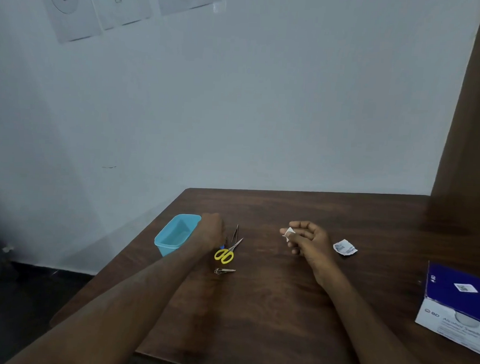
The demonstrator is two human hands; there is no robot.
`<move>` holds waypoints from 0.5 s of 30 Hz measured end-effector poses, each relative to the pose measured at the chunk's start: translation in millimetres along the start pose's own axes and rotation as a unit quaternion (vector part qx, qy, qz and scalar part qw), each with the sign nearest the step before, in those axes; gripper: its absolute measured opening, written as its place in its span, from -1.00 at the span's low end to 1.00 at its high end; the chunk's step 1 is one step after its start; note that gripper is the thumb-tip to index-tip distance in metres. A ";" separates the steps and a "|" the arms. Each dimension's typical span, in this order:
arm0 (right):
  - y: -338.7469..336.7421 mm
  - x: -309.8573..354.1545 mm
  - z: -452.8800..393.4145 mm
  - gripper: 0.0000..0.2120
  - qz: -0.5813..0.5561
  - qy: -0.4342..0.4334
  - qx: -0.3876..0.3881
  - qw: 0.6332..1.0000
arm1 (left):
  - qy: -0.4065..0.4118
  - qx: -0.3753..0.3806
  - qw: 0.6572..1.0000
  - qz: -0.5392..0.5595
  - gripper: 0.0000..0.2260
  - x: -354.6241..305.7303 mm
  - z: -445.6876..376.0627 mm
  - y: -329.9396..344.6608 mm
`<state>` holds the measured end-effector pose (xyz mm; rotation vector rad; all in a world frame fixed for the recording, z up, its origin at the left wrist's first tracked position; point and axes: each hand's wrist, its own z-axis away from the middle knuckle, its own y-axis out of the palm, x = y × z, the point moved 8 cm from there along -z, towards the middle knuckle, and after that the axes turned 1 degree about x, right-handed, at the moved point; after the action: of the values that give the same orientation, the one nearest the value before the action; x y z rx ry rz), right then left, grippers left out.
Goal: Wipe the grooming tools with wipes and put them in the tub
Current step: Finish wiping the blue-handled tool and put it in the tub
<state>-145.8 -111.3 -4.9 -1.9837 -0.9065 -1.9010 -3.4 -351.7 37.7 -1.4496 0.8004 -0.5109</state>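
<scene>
- Here, my right hand (pixel 306 238) pinches a small white alcohol wipe (pixel 289 234) between thumb and fingertips, held just above the brown table (pixel 282 309), well apart from the tools.
- My left hand (pixel 211 231) has its fingers curled down beside the tools, something small and blue (pixel 222 247) peeping out beneath it; whether it grips that item I cannot tell.
- Just beside that hand lie the tweezers (pixel 235 233), the yellow-handled scissors (pixel 226 253) and, nearer me, the nail clippers (pixel 224 270), all still out on the wood.
- The blue tub (pixel 175 235) stands at the table's left edge, touching or just behind my left hand, and looks empty.
- To do this well, I judge I should lift one tool clear with the left, bring it to the wipe, and draw the wipe along the metal from handle to tip, away from points and edges.
- The torn wipe sachet (pixel 345 247) lies to the right; the swab box (pixel 457 307) sits at the right edge if a fresh wipe is needed.
</scene>
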 end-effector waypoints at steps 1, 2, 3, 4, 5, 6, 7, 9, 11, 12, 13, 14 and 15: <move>-0.1 0.2 -0.1 -0.82 0.001 0.001 -0.001 1.000 | -0.003 0.004 1.000 0.002 -0.90 0.6 -0.8 -0.4; -0.3 0.2 -0.2 -0.81 0.002 0.001 -0.002 1.000 | -0.007 0.003 1.000 0.006 -0.91 1.9 -1.0 -1.6; -0.4 0.1 -0.4 -0.81 0.002 0.003 -0.003 1.000 | -0.012 -0.001 1.000 0.004 -0.93 3.8 -0.8 -2.1; -0.7 0.1 -0.4 -0.81 0.001 0.003 -0.004 1.000 | -0.018 -0.003 1.000 -0.003 -0.94 5.6 -0.1 -1.8; -0.5 0.1 -0.4 -0.81 0.000 0.003 -0.004 1.000 | -0.021 -0.004 1.000 -0.013 -0.87 6.6 1.1 -1.4; 0.2 0.2 -0.3 -0.81 0.000 0.002 -0.002 1.000 | -0.022 -0.003 0.999 -0.032 -0.80 7.4 1.8 -0.6; 0.6 0.1 -0.1 -0.82 0.001 0.002 -0.001 1.000 | -0.024 -0.004 0.999 -0.045 -0.77 8.1 2.6 -0.2; 0.2 0.3 -0.4 -0.82 0.005 0.004 -0.001 1.000 | -0.021 0.000 0.998 -0.061 -0.76 6.4 3.9 0.6; -0.4 -0.1 -1.0 -0.82 0.006 0.004 -0.002 1.000 | -0.024 0.010 0.997 -0.069 -0.76 6.1 6.4 1.0; -0.4 -0.5 -1.1 -0.82 0.007 0.004 -0.001 1.000 | -0.024 0.010 0.997 -0.074 -0.79 6.0 7.2 0.2; -0.5 -1.0 -1.2 -0.82 0.007 0.005 -0.002 1.000 | -0.021 0.008 0.997 -0.079 -0.82 5.9 7.4 -0.3; -1.0 -1.3 -1.4 -0.82 0.007 0.005 -0.003 1.000 | -0.020 0.008 0.996 -0.081 -0.84 4.9 8.9 -1.7; -1.6 -1.6 -1.5 -0.82 0.006 0.005 -0.004 1.000 | -0.019 0.009 0.997 -0.079 -0.86 4.5 10.0 -2.3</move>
<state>-147.9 -111.4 -6.6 -1.9788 -0.8838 -1.9085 7.4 -348.6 38.6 -1.5097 0.6525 -0.6058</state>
